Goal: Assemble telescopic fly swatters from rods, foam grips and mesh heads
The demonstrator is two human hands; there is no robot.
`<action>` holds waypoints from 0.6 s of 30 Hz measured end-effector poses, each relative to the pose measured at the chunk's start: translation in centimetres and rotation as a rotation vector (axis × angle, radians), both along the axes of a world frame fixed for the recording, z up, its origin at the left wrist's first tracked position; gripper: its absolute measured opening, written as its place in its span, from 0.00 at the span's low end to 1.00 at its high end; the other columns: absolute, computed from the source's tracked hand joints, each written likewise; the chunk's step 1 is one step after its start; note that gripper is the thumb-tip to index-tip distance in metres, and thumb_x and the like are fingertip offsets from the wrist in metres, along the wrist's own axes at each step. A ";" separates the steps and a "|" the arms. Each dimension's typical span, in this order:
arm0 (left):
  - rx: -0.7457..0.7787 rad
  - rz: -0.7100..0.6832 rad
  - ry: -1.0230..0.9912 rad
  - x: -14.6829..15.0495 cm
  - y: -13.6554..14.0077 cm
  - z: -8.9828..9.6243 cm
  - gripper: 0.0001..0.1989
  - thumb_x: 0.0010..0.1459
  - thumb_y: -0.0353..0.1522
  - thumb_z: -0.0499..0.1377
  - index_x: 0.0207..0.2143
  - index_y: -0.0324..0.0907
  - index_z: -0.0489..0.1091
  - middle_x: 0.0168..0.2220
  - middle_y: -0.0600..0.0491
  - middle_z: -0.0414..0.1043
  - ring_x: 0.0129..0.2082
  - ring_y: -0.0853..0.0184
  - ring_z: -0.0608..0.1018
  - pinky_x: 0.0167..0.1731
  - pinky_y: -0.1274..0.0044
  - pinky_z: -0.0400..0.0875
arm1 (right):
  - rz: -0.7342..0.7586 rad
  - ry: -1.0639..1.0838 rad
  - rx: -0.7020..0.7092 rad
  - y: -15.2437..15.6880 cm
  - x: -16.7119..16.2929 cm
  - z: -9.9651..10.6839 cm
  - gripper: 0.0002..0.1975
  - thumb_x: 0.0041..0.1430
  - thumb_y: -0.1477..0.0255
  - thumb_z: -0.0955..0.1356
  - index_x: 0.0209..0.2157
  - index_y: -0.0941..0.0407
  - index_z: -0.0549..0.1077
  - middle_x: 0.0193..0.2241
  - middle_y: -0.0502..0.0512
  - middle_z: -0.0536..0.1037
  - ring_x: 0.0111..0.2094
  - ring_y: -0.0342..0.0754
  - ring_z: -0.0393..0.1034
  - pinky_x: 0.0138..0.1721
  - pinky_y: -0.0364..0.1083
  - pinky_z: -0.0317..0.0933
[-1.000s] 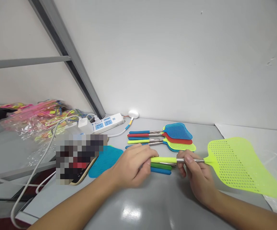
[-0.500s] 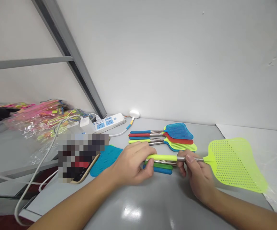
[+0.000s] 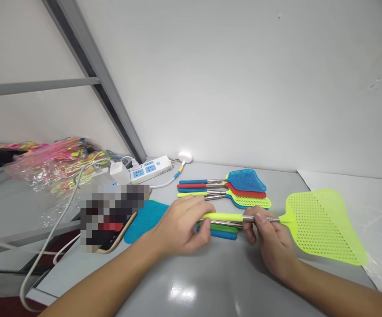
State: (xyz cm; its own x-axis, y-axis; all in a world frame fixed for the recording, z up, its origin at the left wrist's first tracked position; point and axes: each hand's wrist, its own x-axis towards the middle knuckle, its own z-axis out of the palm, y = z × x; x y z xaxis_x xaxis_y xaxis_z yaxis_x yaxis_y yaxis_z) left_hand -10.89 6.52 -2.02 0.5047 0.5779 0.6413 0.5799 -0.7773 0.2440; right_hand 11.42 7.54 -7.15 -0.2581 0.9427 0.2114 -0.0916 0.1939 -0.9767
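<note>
- The yellow-green swatter [image 3: 296,222] is held over the grey tabletop [image 3: 210,286], with its handle [image 3: 225,217] to the left and its head [image 3: 324,226] to the right.
- Its metal shaft [image 3: 250,218] is pinched by the right hand [image 3: 273,242] between thumb and bent fingers, just past the handle; the head is left clear, beyond the hand.
- The handle's far end is gripped by the left hand [image 3: 187,226], with fingers curled over it and the thumb set below.
- The head is formed of thin plastic, flared outward and pierced with rows of small holes; the shaft is shiny, the handle straight and rounded.
- A green handle [image 3: 225,229] and a blue handle [image 3: 222,234] are seen near the left thumb.
- A teal perforated head [image 3: 146,222] is partly covered by the left hand and forearm.
- Behind, blue, red and yellow-green swatters [image 3: 246,180] are heaped, overlapping.
</note>
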 end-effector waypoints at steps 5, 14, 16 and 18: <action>-0.025 -0.013 0.006 -0.1 0.0 0.0 0.09 0.58 0.27 0.48 0.39 0.41 0.65 0.24 0.55 0.65 0.23 0.68 0.66 0.24 0.76 0.62 | -0.005 -0.007 -0.014 -0.1 0.0 0.2 0.21 0.67 0.57 0.60 0.25 0.53 0.69 0.23 0.49 0.65 0.23 0.44 0.57 0.24 0.44 0.53; -0.011 -0.039 0.001 -0.2 0.1 0.0 0.10 0.57 0.25 0.47 0.38 0.41 0.64 0.24 0.55 0.63 0.23 0.67 0.65 0.24 0.75 0.61 | 0.011 -0.003 -0.006 0.0 0.1 -0.1 0.21 0.68 0.58 0.59 0.26 0.54 0.70 0.23 0.50 0.66 0.24 0.44 0.57 0.25 0.44 0.53; -0.011 -0.037 0.003 -0.2 0.1 0.0 0.10 0.57 0.26 0.46 0.38 0.41 0.65 0.24 0.55 0.63 0.23 0.67 0.66 0.24 0.75 0.61 | 0.005 -0.010 -0.006 -0.1 0.1 0.0 0.21 0.68 0.58 0.59 0.25 0.54 0.70 0.23 0.50 0.66 0.24 0.44 0.57 0.25 0.44 0.53; -0.012 -0.014 0.006 -0.2 0.1 0.0 0.09 0.58 0.26 0.47 0.38 0.41 0.65 0.24 0.55 0.64 0.23 0.67 0.66 0.24 0.76 0.62 | 0.004 -0.015 0.000 -0.1 0.1 0.2 0.22 0.67 0.57 0.60 0.25 0.54 0.70 0.23 0.50 0.65 0.24 0.44 0.57 0.25 0.44 0.54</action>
